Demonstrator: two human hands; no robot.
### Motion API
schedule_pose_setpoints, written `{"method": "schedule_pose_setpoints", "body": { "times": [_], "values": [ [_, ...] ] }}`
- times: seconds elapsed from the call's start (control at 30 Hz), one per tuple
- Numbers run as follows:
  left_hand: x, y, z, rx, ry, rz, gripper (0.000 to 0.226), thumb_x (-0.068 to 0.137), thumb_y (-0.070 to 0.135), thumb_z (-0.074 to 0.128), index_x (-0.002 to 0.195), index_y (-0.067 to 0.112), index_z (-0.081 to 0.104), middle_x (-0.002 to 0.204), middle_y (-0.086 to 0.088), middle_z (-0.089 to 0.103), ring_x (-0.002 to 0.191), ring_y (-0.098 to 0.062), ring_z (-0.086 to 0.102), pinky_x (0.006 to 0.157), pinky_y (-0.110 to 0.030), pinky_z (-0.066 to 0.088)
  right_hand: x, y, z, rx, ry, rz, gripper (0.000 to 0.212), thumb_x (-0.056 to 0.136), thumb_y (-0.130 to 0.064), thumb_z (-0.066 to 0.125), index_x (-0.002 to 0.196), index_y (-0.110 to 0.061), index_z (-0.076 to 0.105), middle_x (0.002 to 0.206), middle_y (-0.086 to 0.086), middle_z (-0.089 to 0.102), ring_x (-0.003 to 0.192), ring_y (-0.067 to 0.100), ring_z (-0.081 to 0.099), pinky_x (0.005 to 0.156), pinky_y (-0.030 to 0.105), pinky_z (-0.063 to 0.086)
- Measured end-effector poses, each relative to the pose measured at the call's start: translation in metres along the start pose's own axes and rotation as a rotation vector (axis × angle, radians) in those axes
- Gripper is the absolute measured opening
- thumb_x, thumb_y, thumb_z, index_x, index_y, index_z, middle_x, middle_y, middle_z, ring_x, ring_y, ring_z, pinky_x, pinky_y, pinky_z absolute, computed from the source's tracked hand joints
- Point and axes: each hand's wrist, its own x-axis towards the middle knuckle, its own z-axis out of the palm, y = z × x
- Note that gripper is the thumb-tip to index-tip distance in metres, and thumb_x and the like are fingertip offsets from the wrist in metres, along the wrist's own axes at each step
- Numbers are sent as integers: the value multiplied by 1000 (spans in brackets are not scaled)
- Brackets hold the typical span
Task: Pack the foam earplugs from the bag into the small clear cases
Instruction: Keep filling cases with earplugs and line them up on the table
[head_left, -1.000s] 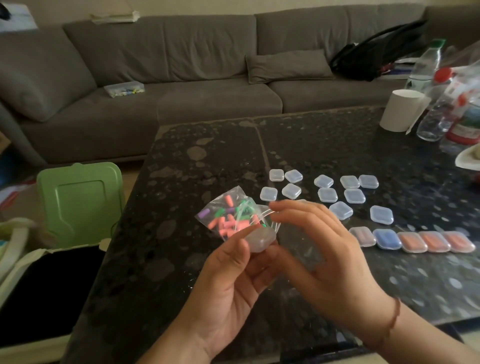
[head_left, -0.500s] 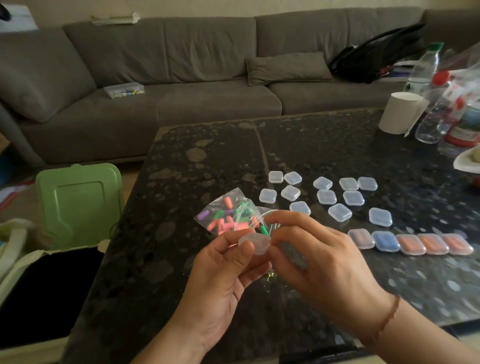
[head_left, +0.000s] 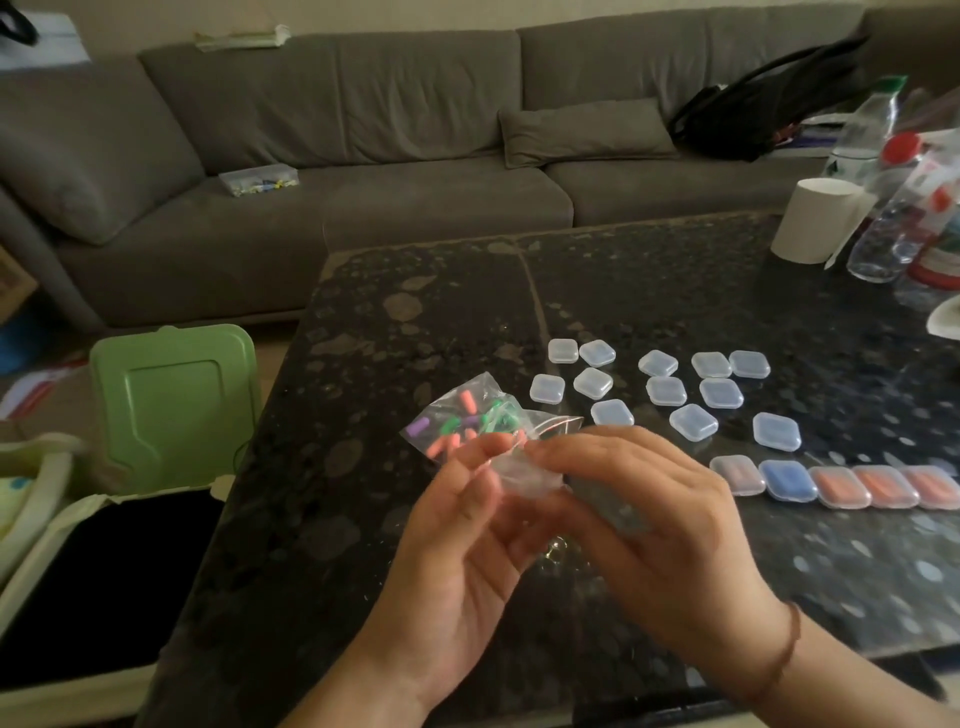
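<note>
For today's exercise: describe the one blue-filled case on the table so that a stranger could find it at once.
Start at the dark speckled table. Near its right front edge five filled cases lie in a row. The blue case is second from the left; its neighbours hold orange or pinkish earplugs.

Left hand (head_left: 457, 525) and right hand (head_left: 654, 519) pinch clear case (head_left: 524, 475); earplug bag (head_left: 467, 421) behind.

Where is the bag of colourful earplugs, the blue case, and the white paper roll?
bag of earplugs (head_left: 462, 423), head view, on the clear plastic over the earplugs.
blue case (head_left: 788, 480), head view, middle of its lid.
white paper roll (head_left: 813, 221), head view, its side.
</note>
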Motion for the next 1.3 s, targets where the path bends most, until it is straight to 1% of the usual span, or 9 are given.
{"method": "schedule_pose_setpoints", "body": {
  "times": [0.17,0.33,0.4,0.5,0.77,0.93,1.07,1.17,1.3],
  "values": [
    [-2,-2,0,-60,8,-62,58,80,41,79,123,4,67,117,-18,70,105,-25,70,89,-35,57,0,-1,4,147,-17,135,24,87,-20,68,111,-22,69,115,-15,66,122,15,58,96,27,50],
    [3,0,-4,-41,62,-21,73,68,31,89,125,-3,59,121,-24,64,99,-27,69,85,-34,58,-3,-5,3,26,59,51,11,85,-15,73,94,-10,72,103,-5,72,97,9,69,78,29,57],
    [4,-1,-6,-41,45,-5,63,65,27,92,116,3,65,120,-24,65,99,-28,69,82,-34,59,-4,-4,3,-59,51,4,6,84,-14,74,86,-9,72,102,-5,73,94,7,70,73,30,58],
    [5,1,-7,-30,43,13,52,56,23,96,101,11,72,114,-21,69,97,-27,72,77,-31,59,-3,-1,3,-155,19,-30,9,86,-20,73,85,-12,73,104,-7,73,92,6,71,67,29,58],
    [5,0,-8,52,57,13,61,50,27,98,102,11,71,112,-22,69,97,-28,71,74,-31,59,-4,0,1,-253,3,-94,10,85,-22,74,82,-13,73,100,-8,74,79,10,72,58,32,56],
    [7,4,-7,324,136,180,46,52,17,95,92,21,73,107,-13,74,101,-28,70,81,-34,60,-2,0,0,-261,-67,-23,17,82,-30,73,94,-18,71,106,-12,72,88,10,70,61,33,57],
    [4,2,-4,527,147,310,45,60,4,85,99,9,63,98,-1,75,100,-18,71,77,-26,57,-1,-1,4,-287,-74,-63,28,84,-30,73,110,-18,70,105,-8,72,89,14,69,64,32,57],
    [3,0,-4,442,101,298,54,60,20,90,106,12,63,106,-6,72,105,-22,69,83,-28,56,-2,0,5,-204,-35,-59,21,86,-22,74,106,-17,73,106,-9,72,93,14,70,69,35,57],
    [0,3,0,92,56,81,70,73,48,82,126,7,61,120,-19,68,107,-29,67,86,-34,56,1,-3,1,77,6,77,24,85,-20,73,108,-15,71,113,-12,69,115,10,63,91,31,54]
  ]
}}
